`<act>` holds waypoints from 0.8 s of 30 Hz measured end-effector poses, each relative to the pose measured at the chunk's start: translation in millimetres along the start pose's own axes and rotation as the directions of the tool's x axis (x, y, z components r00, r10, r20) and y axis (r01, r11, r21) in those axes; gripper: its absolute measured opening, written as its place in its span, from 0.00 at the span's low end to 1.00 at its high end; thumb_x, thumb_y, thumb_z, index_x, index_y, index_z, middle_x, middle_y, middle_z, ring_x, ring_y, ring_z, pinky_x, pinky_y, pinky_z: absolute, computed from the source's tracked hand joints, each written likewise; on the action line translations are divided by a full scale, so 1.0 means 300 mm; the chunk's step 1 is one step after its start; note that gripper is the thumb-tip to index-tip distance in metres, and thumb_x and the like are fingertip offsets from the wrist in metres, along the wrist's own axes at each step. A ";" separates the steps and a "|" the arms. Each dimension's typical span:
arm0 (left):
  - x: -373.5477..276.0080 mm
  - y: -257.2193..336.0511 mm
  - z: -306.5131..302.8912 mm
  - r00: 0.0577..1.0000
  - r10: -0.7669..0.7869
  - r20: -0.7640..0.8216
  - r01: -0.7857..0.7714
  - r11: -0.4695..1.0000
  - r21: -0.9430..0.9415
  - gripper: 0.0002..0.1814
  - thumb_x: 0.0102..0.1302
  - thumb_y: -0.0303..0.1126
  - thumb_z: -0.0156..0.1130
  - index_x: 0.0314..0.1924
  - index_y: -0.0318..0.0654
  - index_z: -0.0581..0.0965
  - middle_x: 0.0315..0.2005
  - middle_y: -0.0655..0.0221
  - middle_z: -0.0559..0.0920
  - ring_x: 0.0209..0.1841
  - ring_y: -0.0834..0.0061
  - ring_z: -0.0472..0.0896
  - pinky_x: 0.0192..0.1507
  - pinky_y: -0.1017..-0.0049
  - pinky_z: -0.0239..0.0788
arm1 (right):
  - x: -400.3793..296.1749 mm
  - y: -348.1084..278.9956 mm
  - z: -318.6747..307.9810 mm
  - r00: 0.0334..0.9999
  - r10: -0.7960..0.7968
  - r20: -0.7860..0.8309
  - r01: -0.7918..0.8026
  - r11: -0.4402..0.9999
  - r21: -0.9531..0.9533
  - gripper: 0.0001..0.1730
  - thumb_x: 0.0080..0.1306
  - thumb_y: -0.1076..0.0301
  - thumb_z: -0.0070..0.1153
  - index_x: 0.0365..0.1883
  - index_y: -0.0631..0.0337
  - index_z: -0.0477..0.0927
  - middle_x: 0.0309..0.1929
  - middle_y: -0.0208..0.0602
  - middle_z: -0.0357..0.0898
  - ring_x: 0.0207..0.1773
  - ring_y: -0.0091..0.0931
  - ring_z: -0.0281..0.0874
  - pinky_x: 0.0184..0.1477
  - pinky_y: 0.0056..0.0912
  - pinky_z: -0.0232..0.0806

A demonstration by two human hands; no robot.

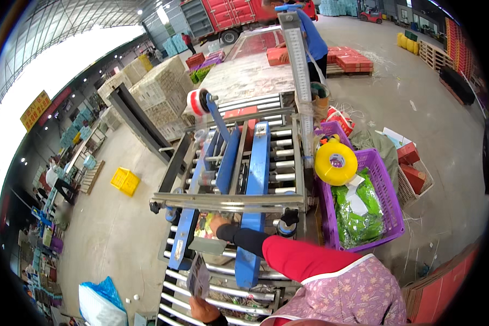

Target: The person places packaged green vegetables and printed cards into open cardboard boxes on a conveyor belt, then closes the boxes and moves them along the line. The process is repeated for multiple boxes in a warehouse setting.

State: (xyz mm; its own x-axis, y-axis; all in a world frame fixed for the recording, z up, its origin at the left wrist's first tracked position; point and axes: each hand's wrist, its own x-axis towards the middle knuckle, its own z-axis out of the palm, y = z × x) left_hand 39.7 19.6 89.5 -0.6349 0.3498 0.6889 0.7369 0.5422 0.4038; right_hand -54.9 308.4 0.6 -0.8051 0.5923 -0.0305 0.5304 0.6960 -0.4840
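My right hand point(220, 225) reaches between the blue guide rails of a carton taping machine, at an open box with colourful contents point(203, 225); its fingers are blurred and partly merge with the contents. A flap of the box point(208, 245) sticks out towards me. Below, near the silver rollers point(224, 291), my left hand point(203, 309) grips a flat printed packet point(198, 278), held upright. The machine's metal crossbar point(228, 200) lies just beyond my right hand. Farther along, a red carton point(250, 122) rests between the rails, under a tape roll point(196, 102).
Right of the machine, a purple crate point(391, 212) holds green plastic packets, with a yellow tape roll point(335, 162) above it. A person in blue point(316, 36) handles a red carton point(278, 56) at the far table. A yellow crate point(125, 181) stands on the floor at left.
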 end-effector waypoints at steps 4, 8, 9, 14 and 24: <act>-0.082 -0.038 -0.082 0.944 -0.200 0.262 0.173 0.977 0.124 0.13 0.59 0.36 0.42 0.41 0.42 0.70 0.18 0.60 0.74 0.18 0.62 0.70 0.18 0.66 0.60 | -0.114 -0.027 0.004 0.993 -0.094 0.077 0.096 0.995 -0.018 0.28 0.43 0.61 0.53 0.39 0.74 0.67 0.45 0.66 0.58 0.34 0.44 0.71 0.34 0.41 0.66; -0.133 -0.031 -0.065 0.946 -0.120 0.301 0.097 0.991 0.093 0.14 0.58 0.37 0.44 0.42 0.43 0.70 0.22 0.58 0.74 0.21 0.60 0.70 0.20 0.64 0.61 | -0.137 -0.008 -0.050 0.950 -0.194 0.244 0.224 0.969 -0.102 0.37 0.41 0.52 0.57 0.44 0.70 0.64 0.51 0.65 0.51 0.42 0.43 0.68 0.38 0.39 0.65; -0.150 -0.048 -0.044 0.958 -0.074 0.277 0.057 0.996 0.070 0.14 0.57 0.38 0.45 0.42 0.43 0.70 0.24 0.58 0.74 0.22 0.60 0.71 0.20 0.63 0.61 | -0.138 -0.005 -0.089 0.926 -0.221 0.305 0.270 0.955 -0.126 0.39 0.40 0.50 0.58 0.45 0.69 0.64 0.52 0.64 0.49 0.44 0.43 0.66 0.39 0.39 0.65; -0.196 -0.133 -0.001 0.878 -0.154 0.453 0.174 0.985 -0.002 0.27 0.47 0.43 0.58 0.47 0.41 0.66 0.38 0.57 0.72 0.39 0.60 0.70 0.40 0.69 0.62 | -0.155 0.024 -0.144 0.799 -0.370 0.475 0.524 0.815 -0.247 0.42 0.42 0.54 0.59 0.52 0.62 0.57 0.51 0.62 0.51 0.44 0.43 0.66 0.39 0.39 0.64; -0.114 0.001 -0.019 0.960 -0.126 0.251 0.135 0.991 -0.019 0.11 0.58 0.31 0.43 0.39 0.38 0.72 0.33 0.62 0.75 0.35 0.65 0.73 0.38 0.71 0.63 | -0.116 0.032 -0.102 0.711 -0.630 0.313 0.703 0.651 -0.288 0.08 0.50 0.68 0.43 0.22 0.60 0.74 0.22 0.43 0.73 0.27 0.37 0.73 0.26 0.40 0.66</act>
State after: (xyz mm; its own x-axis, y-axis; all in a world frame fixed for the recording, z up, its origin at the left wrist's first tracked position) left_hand 63.1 3.5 69.5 -0.7605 0.4592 0.4591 0.6486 0.5700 0.5043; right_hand -13.7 306.9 23.8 -0.9895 -0.1441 0.0097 -0.1444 0.9859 -0.0848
